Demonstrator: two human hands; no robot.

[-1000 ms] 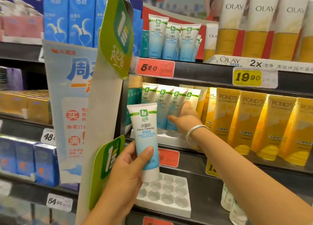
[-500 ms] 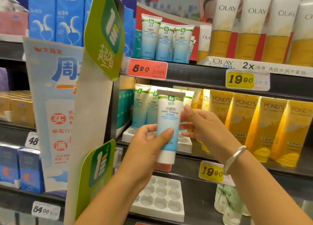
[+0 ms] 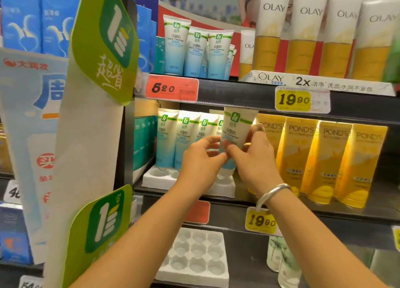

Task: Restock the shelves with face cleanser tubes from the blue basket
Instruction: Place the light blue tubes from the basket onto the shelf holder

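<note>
Tall white-and-gold Olay tubes [image 3: 307, 34] lined along the top shelf at right, above a yellow 19.90 price tag [image 3: 294, 100]. Orange-yellow Pond's tubes [image 3: 331, 157] standing in a row on the middle shelf at right. Red 5.20 price tag [image 3: 172, 88] on the upper shelf edge. Green cardboard promotional sign [image 3: 104, 42] hanging near, at left, over a pale paper strip. Blue rectangular boxes [image 3: 32, 19] far upper left. White moulded plastic tray with round sockets [image 3: 194, 255] lying on the bottom shelf.
</note>
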